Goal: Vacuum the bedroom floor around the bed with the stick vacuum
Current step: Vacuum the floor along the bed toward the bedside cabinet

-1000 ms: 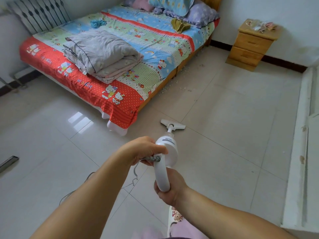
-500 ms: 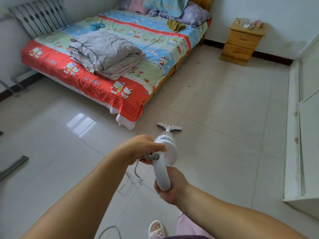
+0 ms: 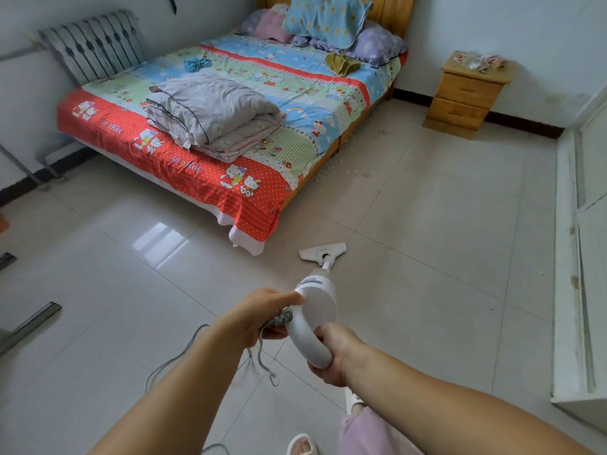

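I hold a white stick vacuum [image 3: 318, 307] out in front of me. My right hand [image 3: 335, 354] grips the curved handle from below. My left hand [image 3: 262, 315] holds the grey cord bundle where the handle meets the round body, its thumb on the body. The floor head [image 3: 322, 252] rests flat on the pale tiles just off the foot corner of the bed [image 3: 210, 178]. The bed has a red, blue and green patterned sheet. Small bits of debris [image 3: 331, 165] lie on the floor along the bed's right side.
A folded grey quilt [image 3: 213, 116] and pillows [image 3: 325, 21] lie on the bed. A wooden nightstand [image 3: 466, 93] stands by the far wall. A white cabinet [image 3: 578, 257] lines the right side. The grey power cord [image 3: 177, 356] trails on the floor at left. A radiator [image 3: 92, 44] is behind the bed.
The floor head has slid a little right and away from the bed's corner. My view has lifted, showing more of the headboard. Both hands keep the same hold.
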